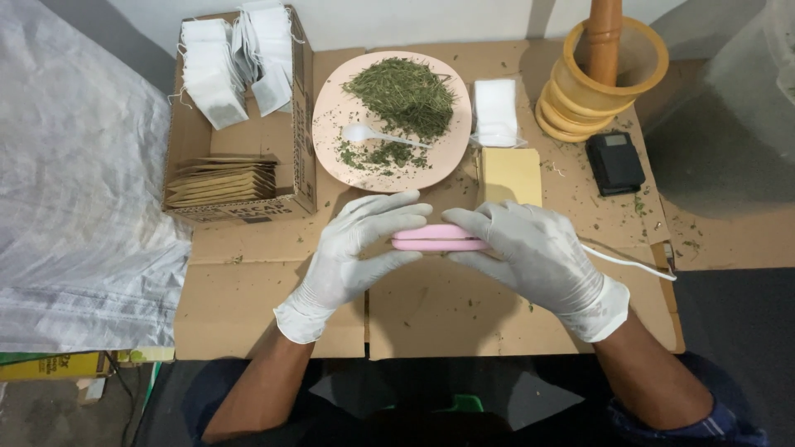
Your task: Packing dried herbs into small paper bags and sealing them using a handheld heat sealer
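Two gloved hands, left (352, 252) and right (530, 252), are closed from either side on a flat pink device (437, 238) above the desk (431, 310); its ends are hidden by fingers. Dried herbs (402, 93) and a spoon (377, 135) are held on a plate (331, 108). Tea bags (217, 79) and envelopes (219, 180) are kept in a box (300, 124). A pestle (603, 33), cut off above, is set in a mortar (580, 91).

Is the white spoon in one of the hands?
No, the white spoon lies on the pink plate beside the dried green leaves, while both gloved hands hold a flat pink tool.
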